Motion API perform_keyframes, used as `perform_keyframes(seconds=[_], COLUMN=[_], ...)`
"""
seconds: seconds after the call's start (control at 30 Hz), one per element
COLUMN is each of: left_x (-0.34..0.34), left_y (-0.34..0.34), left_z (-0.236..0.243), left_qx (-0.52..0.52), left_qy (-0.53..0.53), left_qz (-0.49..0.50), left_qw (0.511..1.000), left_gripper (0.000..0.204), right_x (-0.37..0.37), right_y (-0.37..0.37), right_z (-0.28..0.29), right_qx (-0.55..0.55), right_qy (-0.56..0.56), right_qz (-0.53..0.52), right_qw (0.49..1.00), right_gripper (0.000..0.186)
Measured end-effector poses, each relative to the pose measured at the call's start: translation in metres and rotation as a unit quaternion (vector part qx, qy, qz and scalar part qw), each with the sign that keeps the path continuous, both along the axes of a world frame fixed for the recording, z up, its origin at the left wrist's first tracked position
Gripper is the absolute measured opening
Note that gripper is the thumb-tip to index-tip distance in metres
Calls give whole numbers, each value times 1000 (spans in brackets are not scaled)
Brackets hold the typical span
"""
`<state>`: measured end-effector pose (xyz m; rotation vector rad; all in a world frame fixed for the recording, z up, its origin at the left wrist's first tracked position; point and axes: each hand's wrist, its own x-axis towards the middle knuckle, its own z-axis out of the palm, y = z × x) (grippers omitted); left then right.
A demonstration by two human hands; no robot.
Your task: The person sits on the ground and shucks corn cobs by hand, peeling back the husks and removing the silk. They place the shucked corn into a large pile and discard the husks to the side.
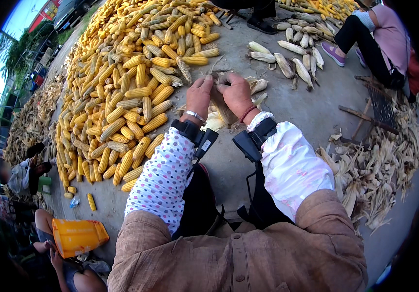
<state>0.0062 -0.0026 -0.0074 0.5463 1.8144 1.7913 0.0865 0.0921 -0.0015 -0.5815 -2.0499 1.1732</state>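
My left hand [199, 98] and my right hand [238, 95] are close together in front of me, fingers pinched at the upper end of an ear of corn [224, 111] in dry, brownish husk. The ear hangs between the hands, its lower end toward me. Pale husk leaves lie just below and to the right of it. How much of the kernels is bared, I cannot tell, as my fingers cover the top. Left of my left hand rises a large pile of husked yellow corn cobs [131, 104].
Several unhusked ears [287, 65] lie ahead to the right, near a seated person in pink [390, 39]. A low wooden stool [380, 109] stands by loose husks [370, 180] on the right. An orange bucket [75, 237] is at lower left, beside other seated people.
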Motion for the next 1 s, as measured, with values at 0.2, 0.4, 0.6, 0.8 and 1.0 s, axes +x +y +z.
perform_keyframes(seconds=[0.2,0.4,0.6,0.8,1.0], left_x=[-9,-36,-71,-91,-94], left_y=[-1,-11,-32,-54,-55], left_z=[2,-9,-17,-23,-24], left_qx=[67,159,184,191,205], left_qy=[-170,-277,-363,-421,-415], left_qz=[46,100,187,234,210], left_qw=[982,942,894,855,861], left_gripper=[25,28,36,45,44], right_x=[4,6,14,36,45], right_y=[8,30,54,90,124], right_z=[7,2,1,0,-10], right_qx=[-189,-405,-460,-497,-538], right_qy=[27,117,160,128,190], right_qz=[41,158,148,46,-36], right_qw=[981,893,861,857,820], right_gripper=[9,5,6,4,4])
